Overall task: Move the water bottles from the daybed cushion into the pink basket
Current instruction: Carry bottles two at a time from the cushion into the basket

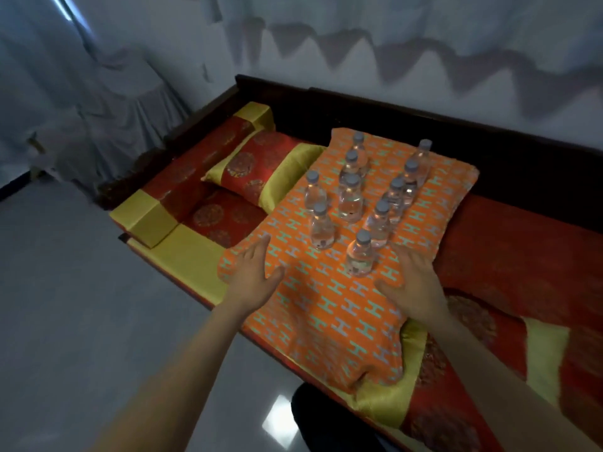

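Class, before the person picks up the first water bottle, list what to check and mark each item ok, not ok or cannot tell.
1. Bottles upright on the orange cushion: ok, all nine stand.
2. Caps on: ok.
3. Nearest bottle free to take: ok, it stands between the hands.
4. Left hand empty: ok, open and flat.
5. Right hand empty: ok, open and flat.
6. Pink basket located: cannot tell, none in view.
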`<state>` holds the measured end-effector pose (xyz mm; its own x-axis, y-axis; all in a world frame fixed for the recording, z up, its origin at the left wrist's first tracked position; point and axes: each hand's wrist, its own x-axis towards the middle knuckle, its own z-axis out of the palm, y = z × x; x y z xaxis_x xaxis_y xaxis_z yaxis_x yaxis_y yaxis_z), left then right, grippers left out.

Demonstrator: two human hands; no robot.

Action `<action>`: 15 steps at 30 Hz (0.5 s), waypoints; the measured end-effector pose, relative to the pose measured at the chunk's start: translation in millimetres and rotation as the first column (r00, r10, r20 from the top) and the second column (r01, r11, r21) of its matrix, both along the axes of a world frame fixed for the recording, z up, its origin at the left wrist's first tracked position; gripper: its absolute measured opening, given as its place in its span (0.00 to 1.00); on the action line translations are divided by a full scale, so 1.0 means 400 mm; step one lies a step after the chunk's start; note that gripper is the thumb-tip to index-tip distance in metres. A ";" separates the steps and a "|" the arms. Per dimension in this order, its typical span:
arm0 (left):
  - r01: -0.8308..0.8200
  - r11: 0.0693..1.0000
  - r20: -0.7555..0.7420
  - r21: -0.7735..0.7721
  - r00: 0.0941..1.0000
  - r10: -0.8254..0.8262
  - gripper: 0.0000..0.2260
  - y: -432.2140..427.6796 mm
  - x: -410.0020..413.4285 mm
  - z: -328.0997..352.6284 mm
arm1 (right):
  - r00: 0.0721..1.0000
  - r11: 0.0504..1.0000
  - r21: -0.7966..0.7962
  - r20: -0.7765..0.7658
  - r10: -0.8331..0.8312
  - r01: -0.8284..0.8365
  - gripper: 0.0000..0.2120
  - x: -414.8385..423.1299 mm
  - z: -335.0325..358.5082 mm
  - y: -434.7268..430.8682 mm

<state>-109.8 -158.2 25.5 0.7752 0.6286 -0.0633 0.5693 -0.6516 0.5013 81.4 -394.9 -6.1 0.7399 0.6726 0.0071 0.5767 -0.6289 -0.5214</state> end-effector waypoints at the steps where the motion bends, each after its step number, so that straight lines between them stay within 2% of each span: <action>1: 0.028 0.999 -0.019 -0.035 0.999 -0.029 0.37 0.021 0.026 -0.018 | 1.000 1.000 0.002 -0.018 -0.017 0.017 0.37 0.006 -0.020 0.015; 6: 0.170 0.977 -0.023 -0.128 0.984 -0.174 0.34 0.114 0.165 -0.090 | 0.977 0.983 -0.035 -0.109 -0.182 0.179 0.40 0.033 -0.054 0.101; 10: 0.246 0.945 -0.007 -0.217 0.967 -0.254 0.38 0.157 0.250 -0.133 | 0.950 0.961 -0.104 -0.156 -0.271 0.257 0.43 0.049 -0.074 0.152; 15: 0.335 0.905 0.014 -0.262 0.939 -0.343 0.43 0.212 0.349 -0.182 | 0.878 0.933 -0.073 -0.319 -0.357 0.353 0.45 0.052 -0.119 0.207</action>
<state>29.6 -73.5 -47.3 0.9336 0.2868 -0.2148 0.3550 -0.6593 0.6628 102.2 -311.9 -53.9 0.8894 0.3626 -0.2784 0.1154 -0.7673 -0.6308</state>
